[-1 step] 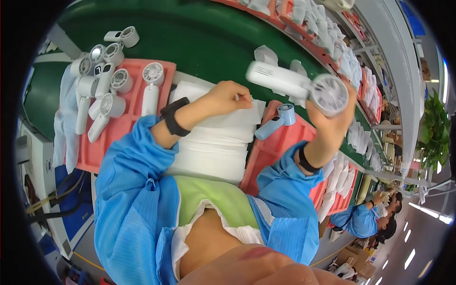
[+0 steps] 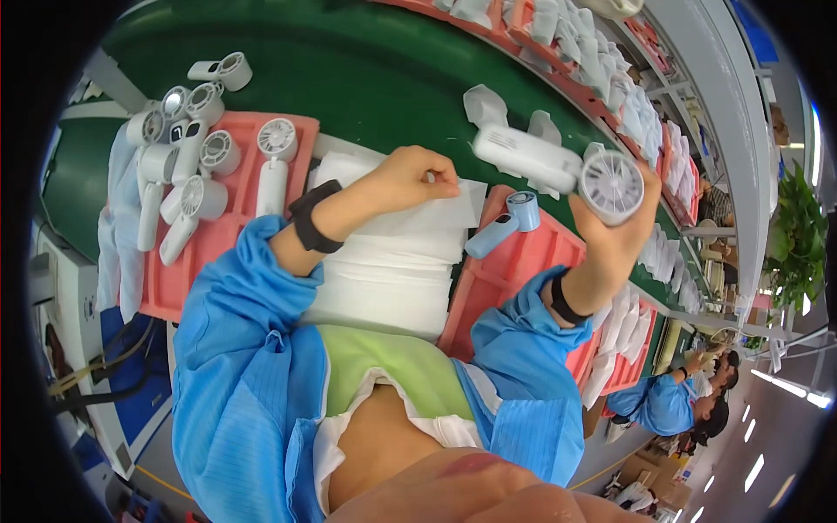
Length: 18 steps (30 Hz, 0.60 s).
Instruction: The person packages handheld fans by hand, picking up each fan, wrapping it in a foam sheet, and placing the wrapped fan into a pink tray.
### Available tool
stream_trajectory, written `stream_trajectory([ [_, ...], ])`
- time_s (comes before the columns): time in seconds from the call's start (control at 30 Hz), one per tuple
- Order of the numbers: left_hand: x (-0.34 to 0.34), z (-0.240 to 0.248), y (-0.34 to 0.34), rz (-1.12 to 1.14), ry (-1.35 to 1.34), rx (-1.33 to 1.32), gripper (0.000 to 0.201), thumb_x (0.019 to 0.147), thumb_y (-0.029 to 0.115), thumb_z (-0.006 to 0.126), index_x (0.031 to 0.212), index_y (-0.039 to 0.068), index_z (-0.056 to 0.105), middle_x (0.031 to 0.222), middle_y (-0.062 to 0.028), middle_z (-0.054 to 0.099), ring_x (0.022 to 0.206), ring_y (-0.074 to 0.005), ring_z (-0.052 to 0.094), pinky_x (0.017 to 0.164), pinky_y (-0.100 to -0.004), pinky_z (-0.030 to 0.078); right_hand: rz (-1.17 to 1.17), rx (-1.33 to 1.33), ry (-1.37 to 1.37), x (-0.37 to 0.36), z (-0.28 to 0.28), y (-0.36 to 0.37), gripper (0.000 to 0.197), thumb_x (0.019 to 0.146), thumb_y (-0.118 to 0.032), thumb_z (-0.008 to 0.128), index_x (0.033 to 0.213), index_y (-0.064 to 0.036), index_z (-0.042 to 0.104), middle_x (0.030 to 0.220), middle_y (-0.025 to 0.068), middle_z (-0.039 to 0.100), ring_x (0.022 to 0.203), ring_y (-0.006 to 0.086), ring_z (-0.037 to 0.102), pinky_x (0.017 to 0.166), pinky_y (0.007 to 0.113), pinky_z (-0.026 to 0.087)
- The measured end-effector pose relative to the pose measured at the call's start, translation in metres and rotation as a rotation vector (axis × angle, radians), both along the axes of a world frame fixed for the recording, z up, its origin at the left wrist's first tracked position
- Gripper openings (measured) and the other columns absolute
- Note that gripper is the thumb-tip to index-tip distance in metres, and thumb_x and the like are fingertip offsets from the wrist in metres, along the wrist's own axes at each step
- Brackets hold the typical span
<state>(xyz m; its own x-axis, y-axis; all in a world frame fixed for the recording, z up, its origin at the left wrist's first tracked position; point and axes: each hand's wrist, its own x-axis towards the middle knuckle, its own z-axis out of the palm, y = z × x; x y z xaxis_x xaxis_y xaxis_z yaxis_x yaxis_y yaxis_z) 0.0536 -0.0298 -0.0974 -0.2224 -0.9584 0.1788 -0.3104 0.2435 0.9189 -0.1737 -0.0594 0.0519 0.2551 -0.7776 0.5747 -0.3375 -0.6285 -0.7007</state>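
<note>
My right hand (image 2: pixel 615 235) grips a white handheld fan (image 2: pixel 534 157) by its round head, with the handle pointing left above the green work surface. My left hand (image 2: pixel 420 181) is closed, thumb and fingertips curled together, over the top white sheet (image 2: pixel 418 225). Whether its fingertips pinch that sheet's edge cannot be made out. Under it lies a stack of white sheets (image 2: pixel 375 288) in front of me. A light blue handheld fan (image 2: pixel 506 225) rests on the pink tray (image 2: pixel 488 288) between the stack and my right forearm.
Several white fans (image 2: pixel 200 196) crowd a pink tray (image 2: pixel 288 183) on the left. White-wrapped items (image 2: pixel 485 106) lie on the green surface (image 2: pixel 349 70) behind the held fan. Trays of wrapped pieces (image 2: pixel 602 87) line the far right. A person in blue (image 2: pixel 667 405) works off to the right.
The fan in my right hand has shifted slightly to the right and down. My left hand stays almost in place over the sheet.
</note>
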Motion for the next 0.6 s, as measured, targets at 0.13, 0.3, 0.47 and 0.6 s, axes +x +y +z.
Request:
stream_trajectory([
  [0.13, 0.013, 0.034, 0.011, 0.025, 0.227, 0.041, 0.015, 0.086, 0.016, 0.068, 0.081, 0.002, 0.066, 0.073, 0.0019, 0.063, 0.063, -0.0065, 0.050, 0.057, -0.0219, 0.040, -0.015, 0.019, 0.039, -0.032, -0.011, 0.007, 0.054, 0.059, -0.004, 0.074, 0.108, -0.0011, 0.051, 0.101, 0.0061, 0.059, 0.092, 0.0146, 0.059, 0.085, 0.029, 0.047],
  [0.3, 0.016, 0.058, 0.023, 0.122, 0.437, 0.063, 0.014, 0.088, 0.015, 0.066, 0.087, 0.001, 0.065, 0.078, 0.0004, 0.062, 0.064, -0.0064, 0.049, 0.060, -0.0227, 0.041, 0.163, 0.234, -0.030, -0.003, -0.036, 0.010, 0.056, 0.058, -0.002, 0.077, 0.108, -0.0020, 0.051, 0.105, 0.0061, 0.057, 0.094, 0.0141, 0.057, 0.085, 0.028, 0.047],
  [0.47, 0.000, 0.068, 0.037, 0.303, 0.833, -0.071, 0.014, 0.092, 0.014, 0.063, 0.095, 0.001, 0.062, 0.083, 0.0004, 0.059, 0.073, -0.0068, 0.050, 0.069, -0.0216, 0.042, 0.251, -0.185, 0.199, 0.058, -0.066, 0.006, 0.073, 0.057, -0.002, 0.085, 0.123, -0.0022, 0.054, 0.106, 0.0116, 0.053, 0.092, 0.0234, 0.058, 0.078, 0.031, 0.050],
  [0.6, 0.006, 0.070, 0.039, 0.240, 0.906, -0.053, 0.015, 0.094, 0.016, 0.060, 0.097, 0.001, 0.060, 0.087, 0.0007, 0.058, 0.081, -0.0067, 0.051, 0.077, -0.0215, 0.041, 0.164, -0.298, 0.231, 0.073, -0.082, 0.010, 0.080, 0.056, -0.005, 0.086, 0.129, -0.0045, 0.054, 0.107, 0.0130, 0.052, 0.093, 0.0277, 0.057, 0.076, 0.033, 0.050],
])
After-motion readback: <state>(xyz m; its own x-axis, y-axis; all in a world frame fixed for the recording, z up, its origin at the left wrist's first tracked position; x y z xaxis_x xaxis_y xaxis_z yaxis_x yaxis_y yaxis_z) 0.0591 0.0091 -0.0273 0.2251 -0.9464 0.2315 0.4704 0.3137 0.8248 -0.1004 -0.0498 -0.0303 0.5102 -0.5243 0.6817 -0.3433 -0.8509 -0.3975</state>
